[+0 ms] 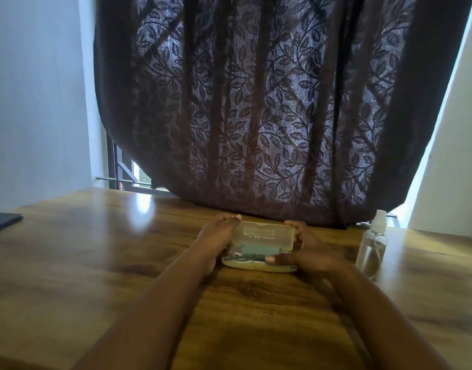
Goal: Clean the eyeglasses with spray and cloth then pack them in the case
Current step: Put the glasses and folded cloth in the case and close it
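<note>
A pale translucent eyeglass case (261, 237) rests on the wooden table (96, 249), its lid partly raised. Through the gap I see dark eyeglasses (245, 258) and a greenish cloth (256, 248) inside. My left hand (216, 236) grips the case's left end, fingers over the lid's far corner. My right hand (309, 252) holds the right end, its thumb lying across the front rim of the base. A clear spray bottle (372, 247) stands upright just right of my right hand.
A dark leaf-patterned curtain (256, 102) hangs right behind the case and touches the table. A dark flat object (2, 221) lies at the table's left edge. A window bar shows at the back left.
</note>
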